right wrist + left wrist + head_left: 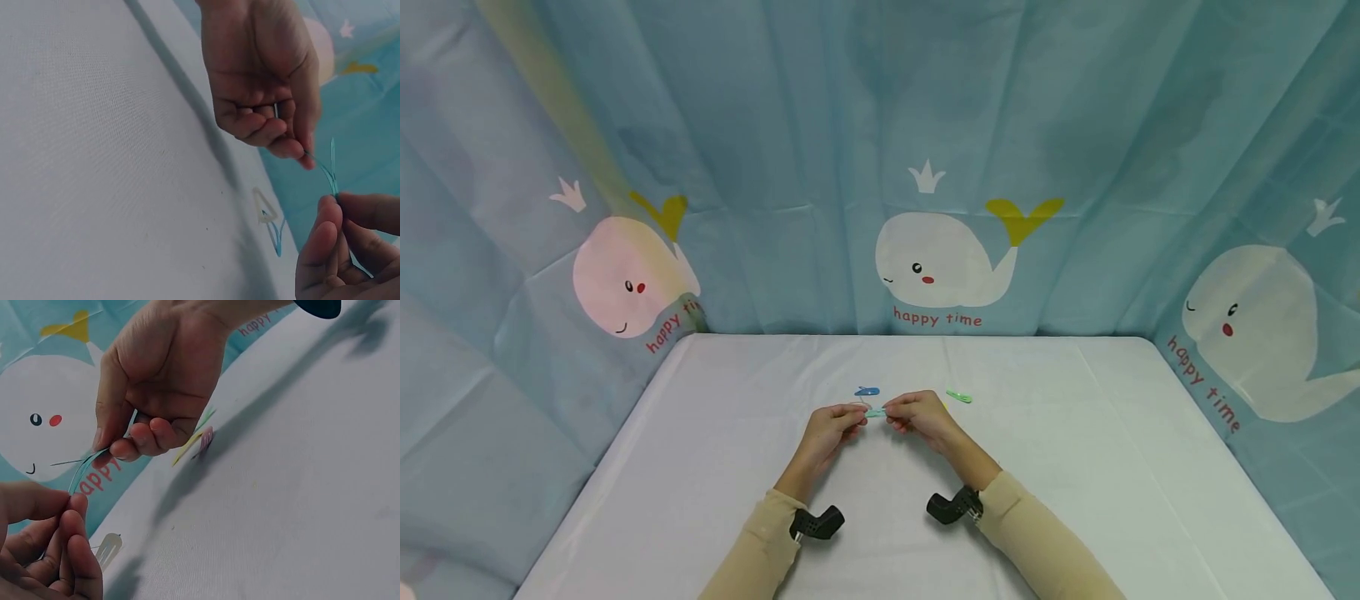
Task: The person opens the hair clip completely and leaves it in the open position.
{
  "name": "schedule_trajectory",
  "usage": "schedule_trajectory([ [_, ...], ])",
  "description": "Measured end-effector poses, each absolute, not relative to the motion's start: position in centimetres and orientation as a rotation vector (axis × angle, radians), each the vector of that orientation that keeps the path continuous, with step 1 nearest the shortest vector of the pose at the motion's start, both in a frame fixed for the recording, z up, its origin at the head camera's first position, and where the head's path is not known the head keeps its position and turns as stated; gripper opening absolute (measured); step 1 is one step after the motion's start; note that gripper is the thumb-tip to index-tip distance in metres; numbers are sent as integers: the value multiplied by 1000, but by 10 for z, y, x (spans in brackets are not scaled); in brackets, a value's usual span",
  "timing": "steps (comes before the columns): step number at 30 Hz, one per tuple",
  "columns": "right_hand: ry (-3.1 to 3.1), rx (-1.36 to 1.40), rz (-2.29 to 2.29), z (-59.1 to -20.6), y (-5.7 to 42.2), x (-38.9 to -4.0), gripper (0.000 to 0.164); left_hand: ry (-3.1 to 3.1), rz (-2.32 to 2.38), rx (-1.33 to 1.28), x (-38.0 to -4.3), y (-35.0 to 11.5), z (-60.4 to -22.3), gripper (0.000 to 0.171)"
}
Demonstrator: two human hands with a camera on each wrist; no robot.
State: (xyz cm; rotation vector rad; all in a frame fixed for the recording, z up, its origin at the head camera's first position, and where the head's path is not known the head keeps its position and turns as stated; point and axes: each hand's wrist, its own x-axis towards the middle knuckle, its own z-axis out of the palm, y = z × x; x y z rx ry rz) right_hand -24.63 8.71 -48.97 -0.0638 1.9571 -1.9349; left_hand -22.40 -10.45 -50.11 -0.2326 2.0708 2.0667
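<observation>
A teal snap hair clip (876, 412) spans the space between both hands above the white table. My left hand (829, 429) pinches one end of it between thumb and fingers. At the other end, my right hand (929, 418) pinches it the same way. Seen from the right wrist, the clip (331, 178) is bent, its strips spread apart. Just beyond the hands a blue snap clip (868, 391) lies on the table, with a beige clip (264, 206) beside it. Past the right hand lies a green clip (959, 397).
Near the green clip, a yellow clip (187, 449) and a purple clip (206, 441) lie on the white tabletop (1075, 467). A blue curtain (790, 167) with whale prints hangs around the table's back and sides.
</observation>
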Motion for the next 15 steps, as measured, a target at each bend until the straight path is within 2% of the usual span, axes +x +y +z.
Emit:
schedule_trajectory([
  [10,2026,-41,-1927,-494,78,-250,17,2273,1969,-226,-228,-106,-504,18],
  [15,2040,-24,-1921,-491,76,-248,19,2353,1924,-205,-226,-106,-502,15],
])
